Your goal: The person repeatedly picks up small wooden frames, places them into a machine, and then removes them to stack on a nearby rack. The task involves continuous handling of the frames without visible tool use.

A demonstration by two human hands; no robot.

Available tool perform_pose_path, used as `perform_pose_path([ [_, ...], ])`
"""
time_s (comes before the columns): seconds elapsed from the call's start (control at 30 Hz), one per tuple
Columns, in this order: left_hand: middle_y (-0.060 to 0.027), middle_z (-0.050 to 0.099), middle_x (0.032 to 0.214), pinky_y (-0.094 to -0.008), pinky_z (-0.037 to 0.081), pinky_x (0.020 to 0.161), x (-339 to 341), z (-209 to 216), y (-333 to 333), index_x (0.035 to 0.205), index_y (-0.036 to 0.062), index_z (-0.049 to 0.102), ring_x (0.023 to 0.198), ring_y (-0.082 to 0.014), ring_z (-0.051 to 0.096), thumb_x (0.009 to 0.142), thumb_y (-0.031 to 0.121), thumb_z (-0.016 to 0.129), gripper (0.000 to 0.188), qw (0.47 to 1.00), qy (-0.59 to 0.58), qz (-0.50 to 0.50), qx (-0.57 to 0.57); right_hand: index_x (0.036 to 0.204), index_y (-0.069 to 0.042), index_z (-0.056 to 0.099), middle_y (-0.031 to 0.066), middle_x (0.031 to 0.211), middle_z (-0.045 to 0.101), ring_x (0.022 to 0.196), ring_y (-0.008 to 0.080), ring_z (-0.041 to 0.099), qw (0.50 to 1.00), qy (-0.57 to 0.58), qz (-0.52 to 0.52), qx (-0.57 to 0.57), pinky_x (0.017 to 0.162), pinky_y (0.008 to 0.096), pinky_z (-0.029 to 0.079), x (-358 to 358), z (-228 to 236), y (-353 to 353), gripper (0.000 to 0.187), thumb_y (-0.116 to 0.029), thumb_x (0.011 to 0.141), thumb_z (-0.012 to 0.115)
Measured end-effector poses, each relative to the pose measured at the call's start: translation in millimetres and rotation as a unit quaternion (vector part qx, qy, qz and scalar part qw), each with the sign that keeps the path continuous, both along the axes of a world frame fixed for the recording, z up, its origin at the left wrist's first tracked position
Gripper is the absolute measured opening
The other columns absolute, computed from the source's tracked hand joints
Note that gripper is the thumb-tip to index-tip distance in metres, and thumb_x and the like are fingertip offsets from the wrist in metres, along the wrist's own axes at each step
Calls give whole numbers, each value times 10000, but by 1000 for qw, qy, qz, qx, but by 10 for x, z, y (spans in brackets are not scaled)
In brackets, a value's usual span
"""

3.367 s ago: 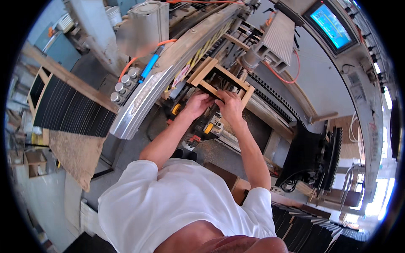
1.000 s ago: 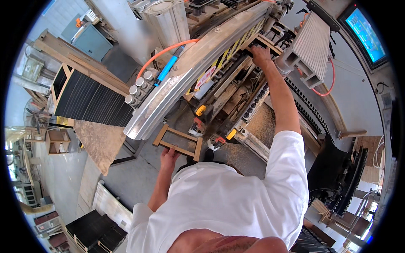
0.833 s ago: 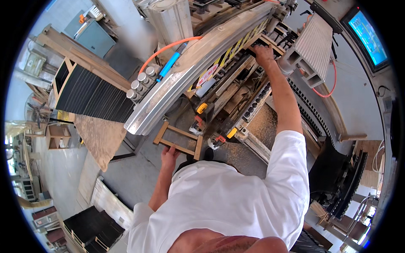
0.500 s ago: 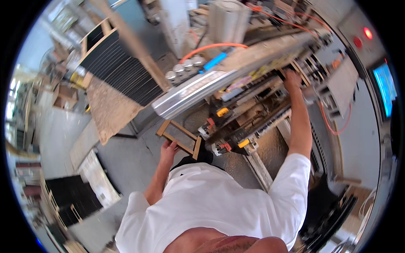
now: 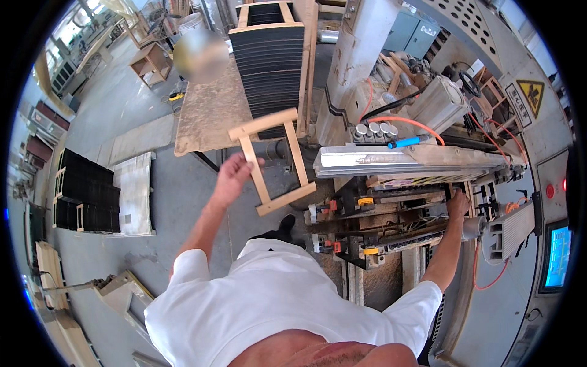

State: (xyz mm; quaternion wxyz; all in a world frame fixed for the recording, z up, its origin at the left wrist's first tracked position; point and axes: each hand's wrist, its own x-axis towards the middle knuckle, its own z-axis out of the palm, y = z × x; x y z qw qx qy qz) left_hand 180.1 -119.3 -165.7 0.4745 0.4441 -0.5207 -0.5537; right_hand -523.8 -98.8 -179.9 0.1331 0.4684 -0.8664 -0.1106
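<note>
In my left hand [image 5: 234, 174] is a small rectangular wooden frame [image 5: 286, 199], pinched by one side rail and held up over the floor, tilted. Its two end bars stick out past the side rails. My right hand [image 5: 457, 205] reaches into the woodworking machine [image 5: 391, 162], at the far end of its long parallel rails. Those fingers are curled beside a pale wooden strip [image 5: 471, 199]; what they grip is mostly hidden. Orange and yellow clamp parts [image 5: 365, 201] sit on the near ends of the rails.
Beyond the frame, a tall stack of dark-edged frames [image 5: 267, 67] stands by a dusty board [image 5: 211, 113]. More dark stacks [image 5: 88, 192] are on the left floor. A lit control screen [image 5: 557, 257] is at the right. An orange hose [image 5: 409, 120] runs above the machine.
My left hand has lifted the wooden frame from low by my body up and away, and turned it. The view has swung round. My right hand stays at the machine's far end.
</note>
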Motion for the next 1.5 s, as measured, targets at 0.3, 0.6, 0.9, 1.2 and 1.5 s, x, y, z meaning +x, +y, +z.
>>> perform_pose_path([
  [0.3,-120,647,1086,-351,527,903,811,1606,-1284,1185,-34,534,983,-207,647,984,187,496,301,978,151,60,-130,1202,-51,586,179,1169,623,1086,353,592,974,-45,19,-219,954,469,431,394,277,116,463,-193,777,704],
  [0.6,-129,634,1025,-373,539,891,1190,2010,-3712,1102,-37,568,967,-241,634,951,146,560,237,972,231,-4,-51,1137,37,610,153,1070,650,968,243,613,797,-250,80,-544,839,326,496,2234,790,492,273,-34,874,627],
  [0.9,-50,650,917,-251,497,642,857,1584,-4313,1117,-4,636,761,-128,585,894,428,657,487,995,19,32,-89,1086,-12,640,117,1088,654,921,185,642,802,-269,-8,-533,800,298,514,3418,513,934,223,-69,871,655],
  [1.2,-172,629,1185,-355,438,957,568,2039,-3021,1252,35,596,1095,-305,583,925,315,635,432,723,-339,119,-590,1174,-71,581,142,1087,641,924,315,654,958,-55,-11,-281,778,404,533,4091,1997,1798,340,-159,854,657],
  [1.5,-244,576,1252,-395,424,974,236,1965,-4185,1320,-24,496,1169,-368,551,964,396,525,551,685,-521,-133,-491,1160,-39,620,200,1074,655,1011,338,621,924,-3,-376,-71,897,414,485,5022,3973,2970,417,-283,823,641],
])
